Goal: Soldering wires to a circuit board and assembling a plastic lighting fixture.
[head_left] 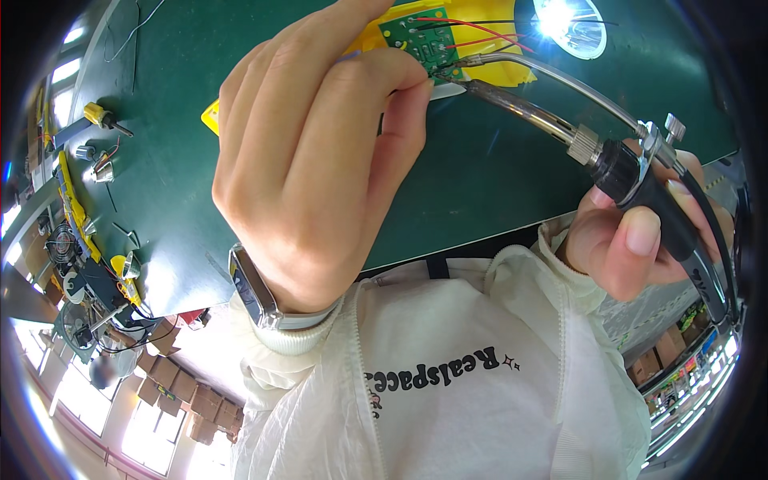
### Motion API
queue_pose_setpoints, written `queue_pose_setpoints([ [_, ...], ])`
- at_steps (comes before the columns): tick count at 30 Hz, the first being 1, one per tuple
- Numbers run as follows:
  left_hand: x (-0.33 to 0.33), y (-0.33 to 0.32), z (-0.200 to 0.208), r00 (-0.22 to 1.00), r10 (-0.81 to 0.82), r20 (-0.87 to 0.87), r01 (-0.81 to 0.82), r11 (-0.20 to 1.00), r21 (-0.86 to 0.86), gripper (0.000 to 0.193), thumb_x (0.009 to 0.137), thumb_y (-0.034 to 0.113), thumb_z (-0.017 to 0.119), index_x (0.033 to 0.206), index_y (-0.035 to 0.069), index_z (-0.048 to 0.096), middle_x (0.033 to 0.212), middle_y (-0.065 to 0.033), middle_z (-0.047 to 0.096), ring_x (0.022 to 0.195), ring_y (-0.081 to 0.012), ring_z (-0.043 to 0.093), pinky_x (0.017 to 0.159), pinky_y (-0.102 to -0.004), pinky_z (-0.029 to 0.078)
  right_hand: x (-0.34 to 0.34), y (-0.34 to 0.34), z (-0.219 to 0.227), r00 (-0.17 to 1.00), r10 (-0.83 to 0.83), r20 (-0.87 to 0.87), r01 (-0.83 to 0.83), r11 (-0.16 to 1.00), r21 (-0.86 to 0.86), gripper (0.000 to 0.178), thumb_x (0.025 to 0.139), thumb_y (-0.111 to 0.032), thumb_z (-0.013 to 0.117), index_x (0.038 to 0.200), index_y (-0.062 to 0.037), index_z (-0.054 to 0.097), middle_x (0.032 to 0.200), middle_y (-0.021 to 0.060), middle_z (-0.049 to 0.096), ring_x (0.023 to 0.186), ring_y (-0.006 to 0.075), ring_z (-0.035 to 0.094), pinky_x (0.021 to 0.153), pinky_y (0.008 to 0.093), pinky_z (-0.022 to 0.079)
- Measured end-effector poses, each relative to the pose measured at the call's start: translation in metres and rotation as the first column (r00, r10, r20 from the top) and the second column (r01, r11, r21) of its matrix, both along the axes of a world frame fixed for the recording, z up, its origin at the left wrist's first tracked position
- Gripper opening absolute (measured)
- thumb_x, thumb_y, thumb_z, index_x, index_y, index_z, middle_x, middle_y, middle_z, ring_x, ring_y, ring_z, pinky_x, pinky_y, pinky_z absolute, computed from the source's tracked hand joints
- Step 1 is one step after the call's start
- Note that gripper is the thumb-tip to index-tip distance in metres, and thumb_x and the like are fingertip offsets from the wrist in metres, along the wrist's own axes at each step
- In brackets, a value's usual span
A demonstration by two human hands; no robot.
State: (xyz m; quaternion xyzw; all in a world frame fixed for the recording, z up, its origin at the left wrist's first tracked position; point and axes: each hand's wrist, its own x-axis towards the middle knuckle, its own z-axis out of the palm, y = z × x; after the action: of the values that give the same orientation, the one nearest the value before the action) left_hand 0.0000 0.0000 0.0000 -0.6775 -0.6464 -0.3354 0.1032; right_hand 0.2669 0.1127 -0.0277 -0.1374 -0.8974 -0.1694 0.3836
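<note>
My right hand (620, 256) grips a soldering iron (628, 180) with a black handle and a thin metal solder-feed tube (568, 80) clamped alongside. Its tip and the tube's end meet at the lower edge of a green circuit board (400, 34), which lies on a yellow plastic piece (512, 74). Over the board's left side reaches my left hand (308, 136), thumb and index finger pinched together right beside the iron's tip. Whatever is between those fingertips is hidden. Red wires (472, 28) and black ones run off the board to the right.
A shiny round lamp reflector (588, 32), brightly lit, stands at the upper right of the green table (472, 192). At the left lie a yellow-handled tool (98, 114), small metal parts and a loose wire (132, 36). Cardboard boxes (184, 384) are stacked beyond the table.
</note>
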Motion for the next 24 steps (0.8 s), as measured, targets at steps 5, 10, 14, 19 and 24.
queue_pose_setpoints([
  [5, 0.000, 0.000, 0.000, 1.000, -0.001, 0.007, 0.001, 1.000, -0.007, 0.016, 0.076, -0.004, 0.076, 0.089, 0.001, 0.069, 0.115, -0.0150, 0.070, 0.093, -0.0218, 0.068, 0.079, -0.0296, 0.054, -0.034, -0.010, 0.013, 0.995, -0.020, -0.102, 0.004, 0.988, -0.156, 0.044, 0.095, -0.006, 0.059, 0.129, -0.0272, 0.043, 0.108, 0.0130, 0.044, 0.080, 0.0228, 0.058, 0.059, 0.0242, 0.052],
  [10, 0.001, 0.000, 0.001, 1.000, -0.003, 0.008, 0.003, 1.000, -0.004, 0.016, 0.076, -0.004, 0.076, 0.089, 0.001, 0.069, 0.115, -0.0153, 0.070, 0.092, -0.0216, 0.069, 0.079, -0.0295, 0.055, -0.042, -0.021, 0.011, 0.959, -0.064, -0.276, -0.048, 0.923, -0.381, 0.039, 0.094, -0.008, 0.058, 0.125, -0.0254, 0.044, 0.105, 0.0127, 0.045, 0.078, 0.0221, 0.057, 0.058, 0.0241, 0.051],
  [14, 0.000, 0.001, 0.001, 1.000, -0.005, 0.012, 0.005, 1.000, -0.005, 0.015, 0.077, -0.004, 0.075, 0.089, 0.001, 0.068, 0.115, -0.0154, 0.070, 0.092, -0.0215, 0.069, 0.079, -0.0294, 0.055, -0.045, -0.028, 0.008, 0.902, -0.107, -0.418, -0.140, 0.843, -0.519, 0.035, 0.093, -0.009, 0.058, 0.122, -0.0240, 0.045, 0.103, 0.0125, 0.046, 0.076, 0.0215, 0.057, 0.058, 0.0240, 0.050],
  [19, 0.000, 0.001, 0.001, 1.000, -0.006, 0.016, 0.006, 1.000, -0.005, 0.015, 0.077, -0.004, 0.075, 0.090, 0.001, 0.068, 0.115, -0.0157, 0.070, 0.092, -0.0212, 0.069, 0.079, -0.0292, 0.055, -0.050, -0.031, 0.007, 0.817, -0.170, -0.551, -0.255, 0.750, -0.610, 0.030, 0.092, -0.011, 0.057, 0.119, -0.0222, 0.046, 0.100, 0.0123, 0.047, 0.074, 0.0208, 0.056, 0.057, 0.0239, 0.049],
  [24, 0.000, 0.001, 0.002, 1.000, -0.010, 0.020, 0.010, 1.000, -0.009, 0.015, 0.078, -0.004, 0.075, 0.090, 0.001, 0.068, 0.115, -0.0159, 0.070, 0.092, -0.0210, 0.069, 0.079, -0.0291, 0.055, -0.054, -0.033, 0.006, 0.743, -0.223, -0.631, -0.344, 0.681, -0.646, 0.026, 0.092, -0.013, 0.057, 0.115, -0.0204, 0.047, 0.097, 0.0121, 0.048, 0.072, 0.0200, 0.055, 0.057, 0.0238, 0.047],
])
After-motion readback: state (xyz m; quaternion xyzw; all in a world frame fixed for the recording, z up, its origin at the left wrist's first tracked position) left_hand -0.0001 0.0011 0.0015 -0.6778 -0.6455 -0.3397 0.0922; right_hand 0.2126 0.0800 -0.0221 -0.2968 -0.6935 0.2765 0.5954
